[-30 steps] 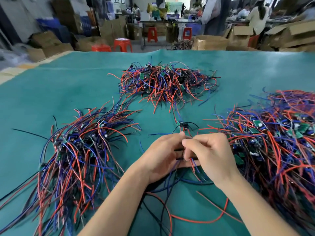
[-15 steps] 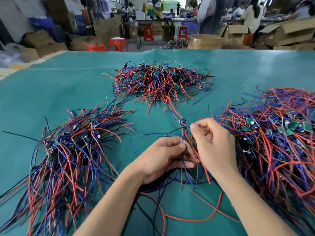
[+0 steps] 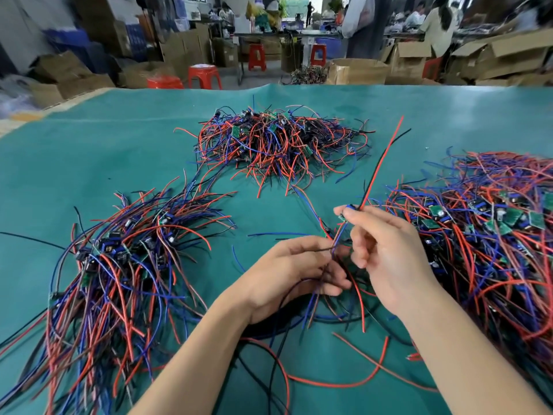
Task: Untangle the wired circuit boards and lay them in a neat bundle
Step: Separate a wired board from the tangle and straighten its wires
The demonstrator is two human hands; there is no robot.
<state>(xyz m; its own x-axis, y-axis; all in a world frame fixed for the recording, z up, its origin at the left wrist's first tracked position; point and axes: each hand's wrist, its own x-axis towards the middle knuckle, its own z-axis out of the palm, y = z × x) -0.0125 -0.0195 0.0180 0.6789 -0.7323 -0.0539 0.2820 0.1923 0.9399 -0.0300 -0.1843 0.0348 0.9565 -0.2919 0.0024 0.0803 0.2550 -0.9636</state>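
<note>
At the near middle of the green table (image 3: 89, 151), both bare forearms reach in from the near edge and the hands meet over a loose tangle of wires. The right hand (image 3: 386, 253) is raised off the cloth, wrist bent, its thumb and forefinger pinching a small wired circuit board (image 3: 347, 211) at the fingertips; the other fingers curl loosely below. From that pinch a red wire (image 3: 383, 157) and a black wire (image 3: 377, 166) stand up and lean toward the far right. The left hand (image 3: 287, 274) lies lower, just left of the right hand, palm turned inward, its fingers curled round a few blue, black and red leads (image 3: 335, 250) that run up to the board. More loose leads trail on the cloth beneath and nearer than the hands.

Three heaps of wired boards lie around: a combed bundle (image 3: 119, 265) to the near left, a tangled pile (image 3: 278, 145) far and central, and a large pile (image 3: 493, 235) at the right, touching the right forearm's side. Beyond the table stand cardboard boxes (image 3: 359, 71) and red stools (image 3: 205, 76).
</note>
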